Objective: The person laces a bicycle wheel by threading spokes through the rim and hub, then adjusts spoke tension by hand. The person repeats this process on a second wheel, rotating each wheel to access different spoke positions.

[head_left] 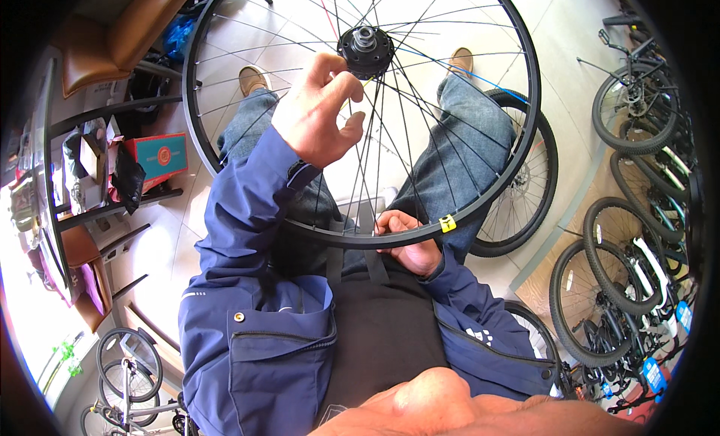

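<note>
A bicycle wheel without a tyre, its black rim (196,128) laced with mostly black spokes, lies across my lap and knees. Its black hub (365,52) has a silver axle end facing up. My left hand (321,109) is over the spokes just below the hub, fingers loosely bent, with a gap between thumb and forefinger; I see nothing held in it. At the near edge of the rim, my right hand (409,242) pinches at the lower end of a spoke from underneath. Its fingertips are partly hidden by the rim. A yellow sticker (448,224) marks the rim beside it.
Another wheel with a tyre (544,184) stands behind my right leg. Several bicycles (637,286) line the right side, and more bicycles (129,376) stand at lower left. To the left are a shelf with a teal and red box (161,154) and a brown chair (120,38).
</note>
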Demonstrator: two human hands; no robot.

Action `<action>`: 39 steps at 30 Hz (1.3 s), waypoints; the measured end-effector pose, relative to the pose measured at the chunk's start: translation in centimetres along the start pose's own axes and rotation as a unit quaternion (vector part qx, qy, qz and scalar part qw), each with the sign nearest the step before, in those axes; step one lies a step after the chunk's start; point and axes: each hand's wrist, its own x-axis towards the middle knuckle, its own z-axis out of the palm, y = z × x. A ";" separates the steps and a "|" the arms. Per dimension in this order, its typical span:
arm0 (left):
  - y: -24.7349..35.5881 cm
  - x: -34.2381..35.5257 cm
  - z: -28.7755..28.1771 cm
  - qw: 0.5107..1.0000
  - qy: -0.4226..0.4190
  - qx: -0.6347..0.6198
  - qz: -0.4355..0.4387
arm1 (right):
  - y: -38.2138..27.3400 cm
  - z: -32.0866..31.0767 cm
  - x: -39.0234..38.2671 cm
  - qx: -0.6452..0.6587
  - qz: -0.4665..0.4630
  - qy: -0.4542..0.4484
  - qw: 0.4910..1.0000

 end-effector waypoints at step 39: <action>-0.1 0.2 0.5 0.995 0.091 -0.014 0.028 | -10.6 10.3 -2.3 -0.695 -0.169 0.182 0.674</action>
